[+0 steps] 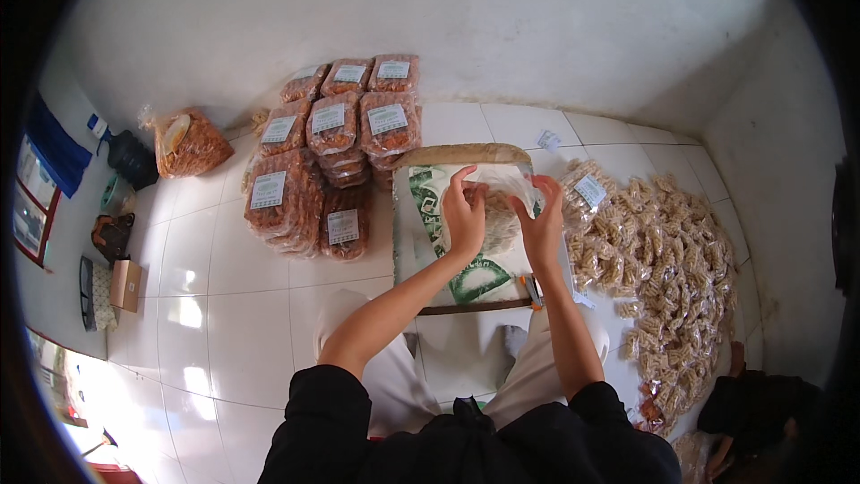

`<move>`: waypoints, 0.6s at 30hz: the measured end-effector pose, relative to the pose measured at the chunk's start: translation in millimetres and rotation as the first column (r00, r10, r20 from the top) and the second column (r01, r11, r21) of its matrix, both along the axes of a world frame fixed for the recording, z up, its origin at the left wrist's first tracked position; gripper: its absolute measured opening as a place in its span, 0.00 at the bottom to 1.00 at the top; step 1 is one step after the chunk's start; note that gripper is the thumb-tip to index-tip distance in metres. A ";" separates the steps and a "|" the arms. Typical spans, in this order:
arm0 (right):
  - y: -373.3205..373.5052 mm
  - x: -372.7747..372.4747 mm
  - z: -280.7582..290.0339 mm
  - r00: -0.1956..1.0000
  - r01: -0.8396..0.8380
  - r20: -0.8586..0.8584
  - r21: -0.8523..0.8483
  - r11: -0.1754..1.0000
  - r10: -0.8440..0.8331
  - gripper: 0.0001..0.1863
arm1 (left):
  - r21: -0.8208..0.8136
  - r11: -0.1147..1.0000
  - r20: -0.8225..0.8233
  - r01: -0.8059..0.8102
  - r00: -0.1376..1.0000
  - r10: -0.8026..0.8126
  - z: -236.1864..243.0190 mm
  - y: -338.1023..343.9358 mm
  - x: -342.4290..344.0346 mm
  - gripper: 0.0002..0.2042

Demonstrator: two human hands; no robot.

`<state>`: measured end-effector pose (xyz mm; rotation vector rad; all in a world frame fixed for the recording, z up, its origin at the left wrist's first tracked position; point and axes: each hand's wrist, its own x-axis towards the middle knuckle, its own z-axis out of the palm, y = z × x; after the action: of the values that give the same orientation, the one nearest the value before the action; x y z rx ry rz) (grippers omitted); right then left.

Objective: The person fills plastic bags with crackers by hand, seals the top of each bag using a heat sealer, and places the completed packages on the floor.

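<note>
In front of me, a clear plastic bag (502, 226) of pale snack pieces stands on a low table (461, 155). My left hand (464, 217) pinches the left side of its mouth, fingers curled. On the other side, my right hand (541, 226) grips the right edge of the mouth, thumb and fingers closed on the plastic. Between the two hands, the upper part of the bag is spread apart. Under it lies a white sheet with green print (479, 280). A small orange-and-grey tool (533, 291) rests near the table's front right corner, below my right wrist.
Stacked packs of reddish-brown snacks (331, 130) stand left of the table. To the right, many small bags of pale snacks (667, 260) cover the floor, with a filled, labelled bag (589, 190) beside them. Another person (757, 417) sits at lower right. A large snack bag (186, 143) leans at far left.
</note>
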<state>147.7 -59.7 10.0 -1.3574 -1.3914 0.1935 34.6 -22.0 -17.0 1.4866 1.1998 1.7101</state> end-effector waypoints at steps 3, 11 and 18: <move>-0.5 -6.1 -1.7 1.000 0.020 0.011 0.052 0.998 -0.021 0.21 | 0.013 0.999 -0.011 -0.034 0.999 0.034 -1.9 2.1 -0.4 0.14; 7.3 -5.6 -7.2 0.996 0.053 0.067 0.024 0.998 -0.055 0.07 | -0.021 1.000 -0.094 -0.024 0.995 0.022 3.1 -3.0 1.9 0.12; 16.6 -10.4 -13.6 0.990 0.028 -0.139 -0.061 0.998 -0.036 0.06 | 0.120 0.993 -0.223 0.002 0.975 0.025 -2.2 -0.5 -2.9 0.05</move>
<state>137.3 -43.1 -3.6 -1.3866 -1.2549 0.3047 31.7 -22.5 -19.2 1.7875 1.2385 1.6819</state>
